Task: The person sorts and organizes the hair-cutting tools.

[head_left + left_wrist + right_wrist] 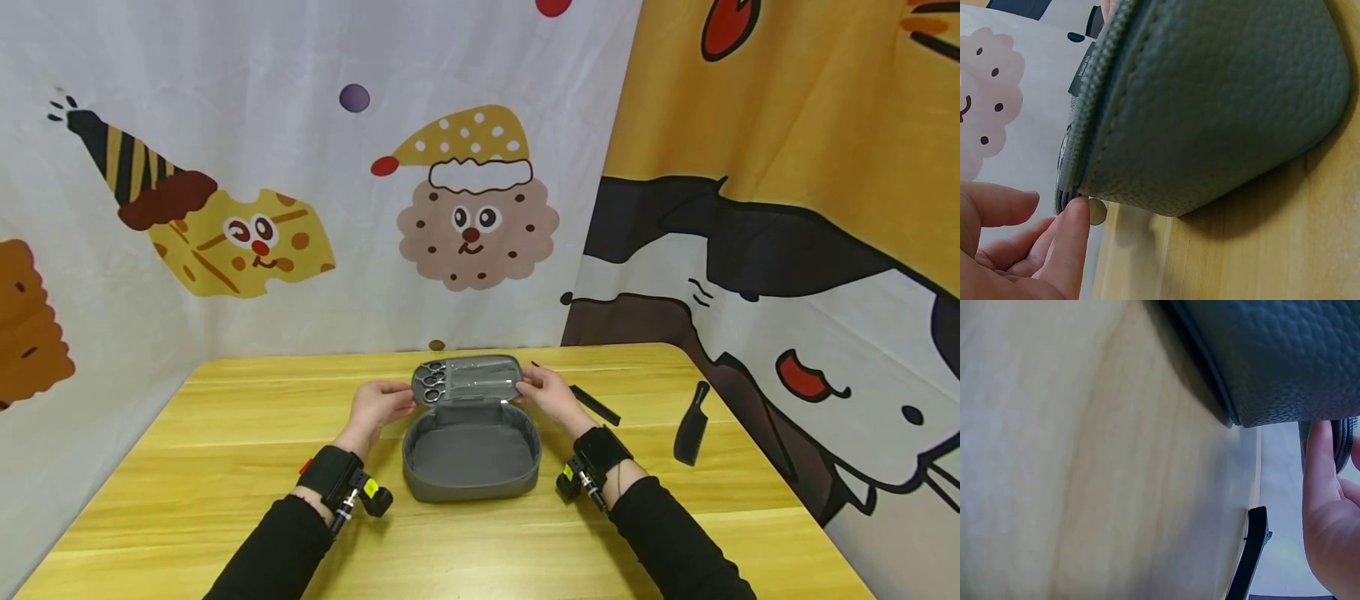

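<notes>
A grey zip case (471, 492) stands with its lid (480, 362) raised at the back. Metal scissors (432, 381) with several finger loops sit at the left of the lid's inner side, beside a clear pocket (483, 379). At the lid's left edge is my left hand (375, 410); in the left wrist view a fingertip touches the rim, with the thumb apart from it. My right hand (551, 394) pinches the lid's right edge, its thumb on the inner side. The case's body (1222, 106) hides much of the lid in the left wrist view.
Right of the case, a narrow black bar-shaped object (596, 406) lies on the wooden table (262, 433), partly behind my right hand. A black comb (691, 429) with a handle lies farther right. A printed cloth (300, 317) hangs behind the table.
</notes>
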A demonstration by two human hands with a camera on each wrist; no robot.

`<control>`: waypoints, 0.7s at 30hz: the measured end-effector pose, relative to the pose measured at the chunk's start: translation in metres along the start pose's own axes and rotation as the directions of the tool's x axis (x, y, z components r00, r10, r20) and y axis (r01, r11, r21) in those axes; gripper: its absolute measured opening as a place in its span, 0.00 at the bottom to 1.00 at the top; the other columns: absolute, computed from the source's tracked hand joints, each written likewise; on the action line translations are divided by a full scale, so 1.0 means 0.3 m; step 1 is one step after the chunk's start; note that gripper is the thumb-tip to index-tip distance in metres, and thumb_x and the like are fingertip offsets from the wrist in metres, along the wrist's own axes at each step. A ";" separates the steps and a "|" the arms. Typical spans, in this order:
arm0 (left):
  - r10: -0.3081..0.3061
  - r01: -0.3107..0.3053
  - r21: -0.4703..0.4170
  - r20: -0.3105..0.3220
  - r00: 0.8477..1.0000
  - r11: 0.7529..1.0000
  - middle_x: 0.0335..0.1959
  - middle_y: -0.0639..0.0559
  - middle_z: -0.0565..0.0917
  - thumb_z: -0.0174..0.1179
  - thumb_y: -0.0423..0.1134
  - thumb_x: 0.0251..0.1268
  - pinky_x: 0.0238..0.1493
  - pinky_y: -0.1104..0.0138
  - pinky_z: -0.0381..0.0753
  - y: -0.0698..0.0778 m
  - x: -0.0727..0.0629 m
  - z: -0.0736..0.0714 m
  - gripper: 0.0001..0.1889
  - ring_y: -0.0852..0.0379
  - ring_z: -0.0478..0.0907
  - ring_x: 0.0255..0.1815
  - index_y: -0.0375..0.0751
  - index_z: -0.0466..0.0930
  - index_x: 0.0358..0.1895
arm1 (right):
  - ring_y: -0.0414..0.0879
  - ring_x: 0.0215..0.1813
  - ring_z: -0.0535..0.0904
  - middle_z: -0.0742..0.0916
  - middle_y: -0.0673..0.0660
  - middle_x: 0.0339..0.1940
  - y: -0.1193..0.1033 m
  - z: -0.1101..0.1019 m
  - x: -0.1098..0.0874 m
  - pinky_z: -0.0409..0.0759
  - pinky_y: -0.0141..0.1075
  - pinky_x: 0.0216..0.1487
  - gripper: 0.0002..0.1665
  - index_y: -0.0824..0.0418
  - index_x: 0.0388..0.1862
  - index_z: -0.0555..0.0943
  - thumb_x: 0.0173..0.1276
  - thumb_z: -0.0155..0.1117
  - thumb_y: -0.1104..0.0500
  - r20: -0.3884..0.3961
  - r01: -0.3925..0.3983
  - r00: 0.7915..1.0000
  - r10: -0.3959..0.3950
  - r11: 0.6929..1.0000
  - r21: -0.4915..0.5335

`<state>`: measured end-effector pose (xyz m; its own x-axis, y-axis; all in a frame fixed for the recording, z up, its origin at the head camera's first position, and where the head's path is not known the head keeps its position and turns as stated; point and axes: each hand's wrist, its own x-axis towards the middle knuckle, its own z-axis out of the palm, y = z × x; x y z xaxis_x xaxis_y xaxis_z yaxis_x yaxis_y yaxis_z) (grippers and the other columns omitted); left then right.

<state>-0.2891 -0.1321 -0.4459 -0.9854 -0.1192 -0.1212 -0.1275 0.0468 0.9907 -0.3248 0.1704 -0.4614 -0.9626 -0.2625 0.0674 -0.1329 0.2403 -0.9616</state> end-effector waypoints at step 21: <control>-0.002 -0.003 0.126 0.040 0.999 0.992 0.47 0.27 0.82 0.60 0.26 0.67 0.46 0.58 0.87 -0.008 0.005 0.000 0.16 0.41 0.85 0.45 0.17 0.77 0.54 | 0.60 0.55 0.81 0.70 0.77 0.67 -0.010 -0.007 0.008 0.84 0.38 0.52 0.28 0.78 0.72 0.61 0.78 0.51 0.67 0.035 -0.167 0.985 0.168 0.986 -0.020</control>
<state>-0.2902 -0.1324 -0.4484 -0.9889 -0.0800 -0.1253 -0.1375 0.1715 0.9755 -0.3272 0.1710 -0.4579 -0.9624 -0.2508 -0.1042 0.0252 0.2996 -0.9537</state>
